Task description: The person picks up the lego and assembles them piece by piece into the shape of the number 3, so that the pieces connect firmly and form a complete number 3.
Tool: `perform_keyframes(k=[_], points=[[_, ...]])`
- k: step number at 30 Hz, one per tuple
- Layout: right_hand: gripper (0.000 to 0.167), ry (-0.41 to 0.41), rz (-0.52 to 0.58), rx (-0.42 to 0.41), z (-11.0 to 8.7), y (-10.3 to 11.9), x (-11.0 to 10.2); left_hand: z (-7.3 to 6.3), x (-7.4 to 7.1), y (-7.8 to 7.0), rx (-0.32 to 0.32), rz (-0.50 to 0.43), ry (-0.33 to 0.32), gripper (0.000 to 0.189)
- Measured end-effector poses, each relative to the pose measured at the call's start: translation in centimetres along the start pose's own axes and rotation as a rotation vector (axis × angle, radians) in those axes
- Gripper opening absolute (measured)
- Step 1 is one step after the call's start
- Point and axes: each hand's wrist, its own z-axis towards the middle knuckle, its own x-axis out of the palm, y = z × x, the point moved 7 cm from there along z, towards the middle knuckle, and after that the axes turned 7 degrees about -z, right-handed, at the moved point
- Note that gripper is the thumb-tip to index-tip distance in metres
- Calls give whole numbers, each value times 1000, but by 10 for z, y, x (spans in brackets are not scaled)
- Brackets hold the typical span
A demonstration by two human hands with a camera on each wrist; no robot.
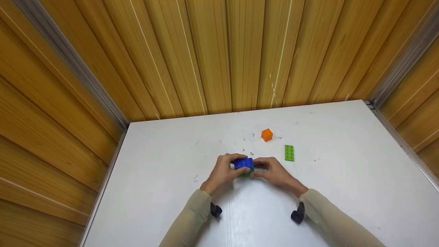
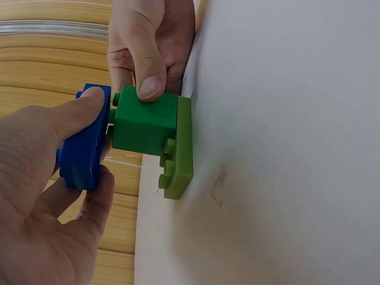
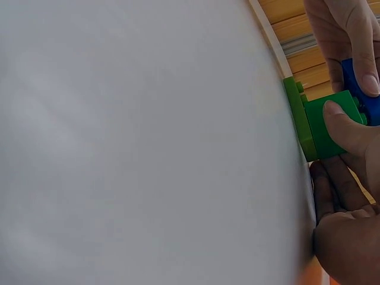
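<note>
My left hand point(image 1: 224, 170) grips a blue studded brick point(image 2: 84, 142) between thumb and fingers. The brick is held just over the studs of a dark green block point(image 2: 145, 122), with a narrow gap showing in the left wrist view. That block is seated on one end of a light green flat plate point(image 2: 183, 169), whose bare studs show beside it. My right hand point(image 1: 272, 171) holds the dark green block, its thumb on the near face and the fingers behind. The plate lies on the white table.
Beyond the hands an orange cube-shaped block point(image 1: 267, 134) sits on the white table point(image 1: 164, 164). A second light green studded plate point(image 1: 289, 153) lies to the right of it. Small dark marks dot the tabletop. Wood-patterned walls point(image 1: 212, 58) rise behind the table and at both sides.
</note>
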Motion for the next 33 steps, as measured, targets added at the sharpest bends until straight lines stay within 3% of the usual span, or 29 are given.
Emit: perform_keyframes(k=[33], points=[[40, -9, -25, -12, 1, 1, -1, 2, 4, 0, -10, 11, 2, 41]])
